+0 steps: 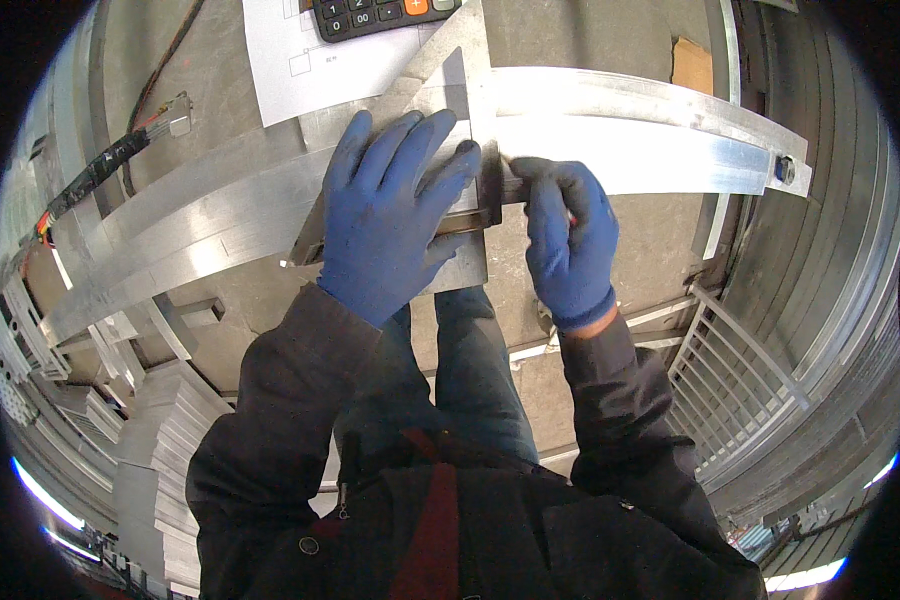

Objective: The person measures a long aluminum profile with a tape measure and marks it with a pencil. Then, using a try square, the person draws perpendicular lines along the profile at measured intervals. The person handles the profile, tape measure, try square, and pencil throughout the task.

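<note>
Crossing the scene from nine o'clock to two o'clock, the long, flat, silver metal bar (620,155) has a smooth face, bright and mirror-like on its right stretch, duller and faintly streaked on its left. The fisheye view bows its straight edges. Over its middle, just toward twelve o'clock from the centre, lies a triangular grey metal frame (478,80), with a straight upright leg and a slanting side running down toward nine o'clock.

The left hand (395,205), in a matte blue knitted glove with dark fingertips, lies flat across the frame, fingers spread toward twelve o'clock. The right hand (575,225), gloved alike, is well apart from it, toward two o'clock; its fingers are curled, tips beside a short dark bar (514,190) at the frame's edge, and I cannot tell whether they grip it.

At twelve o'clock, a black plastic calculator (375,15) with one orange key overlaps a smooth white paper sheet (280,65); a brown cardboard piece (692,67) lies toward one o'clock.
</note>
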Motion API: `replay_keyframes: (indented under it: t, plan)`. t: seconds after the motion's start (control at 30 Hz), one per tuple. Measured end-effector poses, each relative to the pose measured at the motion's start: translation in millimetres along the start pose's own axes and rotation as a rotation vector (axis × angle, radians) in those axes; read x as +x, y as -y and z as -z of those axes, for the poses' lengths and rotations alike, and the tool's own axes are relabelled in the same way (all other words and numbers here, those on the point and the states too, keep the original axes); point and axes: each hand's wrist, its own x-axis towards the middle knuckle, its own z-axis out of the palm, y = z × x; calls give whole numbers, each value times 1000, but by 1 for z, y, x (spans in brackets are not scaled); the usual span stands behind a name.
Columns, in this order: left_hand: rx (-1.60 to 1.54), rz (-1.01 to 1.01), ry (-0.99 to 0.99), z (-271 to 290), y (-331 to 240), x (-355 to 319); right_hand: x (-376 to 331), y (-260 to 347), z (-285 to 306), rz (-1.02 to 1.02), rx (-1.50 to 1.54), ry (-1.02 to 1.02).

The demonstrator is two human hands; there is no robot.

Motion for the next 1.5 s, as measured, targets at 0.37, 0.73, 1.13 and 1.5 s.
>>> replay_keyframes:
  t: [0.37, 0.73, 1.13, 1.5]
  plan:
    - [12, -23, -32, -1, 1, 1, 17, -6, -16, -20, 91, -77]
    - [29, -18, -22, -1, -1, 0, -47, -3, 16, 18, -91, 100]
    - [1, -7, -115, 9, 11, -30, -60, -14, -6, -320, 47, 77]
    - [239, 123, 9, 44, 74, -133, -74, 25, -71, -361, -95, -47]
